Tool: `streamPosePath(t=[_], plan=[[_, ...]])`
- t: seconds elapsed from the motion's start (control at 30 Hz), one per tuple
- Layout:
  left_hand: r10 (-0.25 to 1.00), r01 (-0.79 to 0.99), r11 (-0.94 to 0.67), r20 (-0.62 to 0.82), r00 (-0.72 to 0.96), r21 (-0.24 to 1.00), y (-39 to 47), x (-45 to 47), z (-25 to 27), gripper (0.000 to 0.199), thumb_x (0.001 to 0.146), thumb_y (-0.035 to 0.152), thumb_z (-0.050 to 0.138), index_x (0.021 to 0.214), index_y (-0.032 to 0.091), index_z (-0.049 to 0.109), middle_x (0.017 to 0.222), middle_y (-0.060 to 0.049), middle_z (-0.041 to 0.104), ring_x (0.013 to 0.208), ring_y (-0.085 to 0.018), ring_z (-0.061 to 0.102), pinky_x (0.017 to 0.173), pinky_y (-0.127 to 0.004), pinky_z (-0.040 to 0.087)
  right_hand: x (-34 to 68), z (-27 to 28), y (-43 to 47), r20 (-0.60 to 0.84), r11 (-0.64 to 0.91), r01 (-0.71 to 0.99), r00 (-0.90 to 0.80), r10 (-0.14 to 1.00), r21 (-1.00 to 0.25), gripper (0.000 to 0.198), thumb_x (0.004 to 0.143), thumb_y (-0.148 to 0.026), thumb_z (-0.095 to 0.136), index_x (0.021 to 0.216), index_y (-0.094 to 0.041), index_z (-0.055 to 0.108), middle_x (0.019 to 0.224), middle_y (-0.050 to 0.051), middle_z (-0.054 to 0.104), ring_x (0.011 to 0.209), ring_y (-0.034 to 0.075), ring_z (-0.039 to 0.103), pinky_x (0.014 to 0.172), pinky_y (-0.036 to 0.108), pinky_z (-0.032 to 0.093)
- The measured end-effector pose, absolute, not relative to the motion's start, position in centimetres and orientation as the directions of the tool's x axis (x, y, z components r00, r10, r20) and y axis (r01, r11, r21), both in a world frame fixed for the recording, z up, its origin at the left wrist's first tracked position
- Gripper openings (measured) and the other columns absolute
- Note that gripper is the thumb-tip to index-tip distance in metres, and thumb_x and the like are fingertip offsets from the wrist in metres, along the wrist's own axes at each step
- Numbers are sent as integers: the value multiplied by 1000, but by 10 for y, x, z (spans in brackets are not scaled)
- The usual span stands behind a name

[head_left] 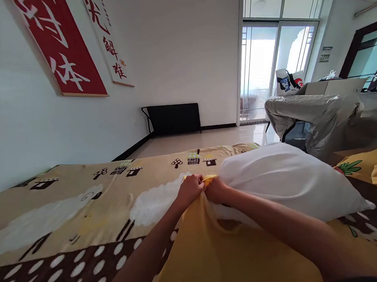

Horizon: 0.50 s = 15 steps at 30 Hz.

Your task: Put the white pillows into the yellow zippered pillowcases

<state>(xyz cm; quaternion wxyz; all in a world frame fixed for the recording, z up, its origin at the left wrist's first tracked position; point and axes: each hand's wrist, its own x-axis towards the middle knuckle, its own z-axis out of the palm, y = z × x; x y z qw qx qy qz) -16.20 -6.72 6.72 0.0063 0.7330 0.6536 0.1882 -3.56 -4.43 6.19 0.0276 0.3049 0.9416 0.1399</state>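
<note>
both hands pinch a yellow pillowcase edge at the pillow

the left hand and right hand meet near the centre of the view, fingers closed tight on a bunched fold of the yellow pillowcase; the case spreads from there toward 6 o'clock, under both forearms; the white pillow lies at 3 o'clock of the hands, touching the right one; all rest on a patterned bedsheet running out to 9 o'clock; a black rack stands at 12 o'clock by the wall.
</note>
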Motion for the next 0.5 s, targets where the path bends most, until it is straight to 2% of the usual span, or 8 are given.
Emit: streamPosePath(t=[0.13,0.27,0.37,0.5], plan=[[951,945,-171,298,85,277,-75,-150,80,17,78,21,44,74,16,60,73,-6,65,71,-17,58,62,-25,34,-17,86,-42,47,768,582,-804,592,267,19,79,-13,50,91,-11,65,93,16,69,88,27,64,74,38,49],[937,932,-160,347,40,326,-74,-137,86,20,80,20,41,79,16,60,77,-7,66,72,-16,57,67,-25,36,-24,62,-53,58,829,514,-855,515,219,22,81,-16,48,93,-10,65,98,16,68,91,25,61,76,35,46],[935,922,-151,355,15,357,-72,-127,79,18,79,18,41,77,15,59,78,-7,65,72,-16,57,67,-25,36,-32,37,-58,86,887,431,-902,423,163,23,82,-18,47,97,-12,65,101,13,68,99,24,57,87,36,42],[938,913,-134,348,-9,384,-72,-128,61,15,80,18,41,76,16,55,77,-7,64,72,-16,56,67,-24,37,-30,39,-49,77,908,396,-918,389,137,31,74,-28,59,98,-8,66,105,16,66,104,27,54,92,35,39]])
